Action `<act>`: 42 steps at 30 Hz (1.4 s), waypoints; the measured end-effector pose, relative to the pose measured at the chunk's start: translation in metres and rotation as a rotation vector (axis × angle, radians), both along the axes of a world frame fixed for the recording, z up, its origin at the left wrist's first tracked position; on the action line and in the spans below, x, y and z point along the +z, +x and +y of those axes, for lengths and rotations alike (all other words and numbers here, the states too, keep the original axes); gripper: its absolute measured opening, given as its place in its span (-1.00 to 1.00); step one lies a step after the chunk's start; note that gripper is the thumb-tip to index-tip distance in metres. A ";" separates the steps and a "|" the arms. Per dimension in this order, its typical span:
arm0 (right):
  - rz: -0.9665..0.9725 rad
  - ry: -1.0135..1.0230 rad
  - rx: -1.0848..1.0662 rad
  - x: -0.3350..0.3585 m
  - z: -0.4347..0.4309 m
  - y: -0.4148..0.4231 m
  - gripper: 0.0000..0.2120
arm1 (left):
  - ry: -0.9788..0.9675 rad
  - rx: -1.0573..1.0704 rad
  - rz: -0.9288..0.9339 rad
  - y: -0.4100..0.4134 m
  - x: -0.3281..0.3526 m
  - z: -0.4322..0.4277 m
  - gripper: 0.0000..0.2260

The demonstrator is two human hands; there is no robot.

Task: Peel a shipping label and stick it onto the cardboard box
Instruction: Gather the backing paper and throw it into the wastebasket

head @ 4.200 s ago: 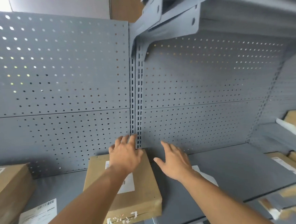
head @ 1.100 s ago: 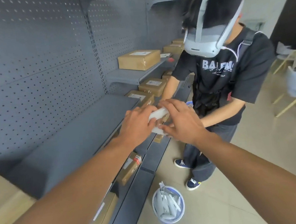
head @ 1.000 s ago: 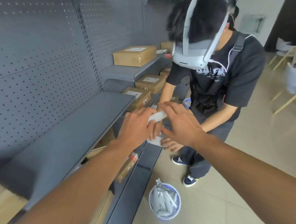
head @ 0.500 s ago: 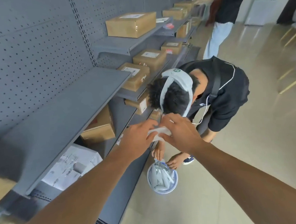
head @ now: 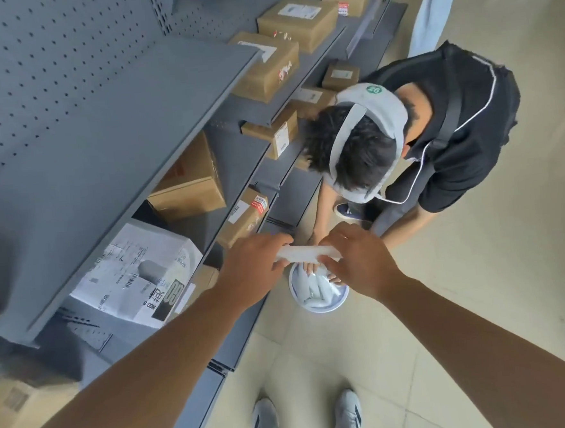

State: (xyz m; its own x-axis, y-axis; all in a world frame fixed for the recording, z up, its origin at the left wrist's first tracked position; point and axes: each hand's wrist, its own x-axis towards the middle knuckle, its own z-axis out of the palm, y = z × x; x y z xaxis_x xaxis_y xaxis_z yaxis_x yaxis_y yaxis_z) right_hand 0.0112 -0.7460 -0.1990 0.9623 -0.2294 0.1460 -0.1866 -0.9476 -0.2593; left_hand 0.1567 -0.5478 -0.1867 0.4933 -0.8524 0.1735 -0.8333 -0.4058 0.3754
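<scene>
Gripping label (head: 305, 254) at both ends, left hand (head: 250, 271) pinching 9 o'clock end, right hand (head: 356, 262) pinching 3 o'clock end, likely tensioning it for peeling. Hanging over bin (head: 320, 293); boxes (head: 185, 184) waiting at 11 o'clock.

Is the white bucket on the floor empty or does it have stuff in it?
Not empty. The bucket holds white paper strips, and another person's hand reaches into it.

Grey shelves (head: 108, 132) carry cardboard boxes (head: 267, 66); a white bucket (head: 319, 300) stands on the floor (head: 480, 283).
</scene>
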 end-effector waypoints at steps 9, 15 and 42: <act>0.035 0.066 -0.031 -0.119 0.018 0.001 -0.75 | 0.037 -0.030 -0.012 0.009 -0.113 0.001 -0.62; 0.027 0.062 -0.109 -0.223 -0.002 0.005 -0.79 | 0.017 -0.050 -0.020 0.010 -0.209 -0.015 -0.48; 0.260 -0.067 -0.381 -0.476 -0.053 0.030 -0.45 | 0.040 -0.060 0.029 0.013 -0.448 -0.045 -0.55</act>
State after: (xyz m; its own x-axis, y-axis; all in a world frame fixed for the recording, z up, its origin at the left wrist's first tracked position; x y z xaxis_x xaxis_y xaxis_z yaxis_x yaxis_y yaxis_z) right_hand 0.0416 -0.7985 -0.6745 0.8180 -0.5718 -0.0625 -0.5751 -0.8121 -0.0982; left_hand 0.1693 -0.5928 -0.6343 0.4451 -0.8867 0.1249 -0.8458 -0.3705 0.3838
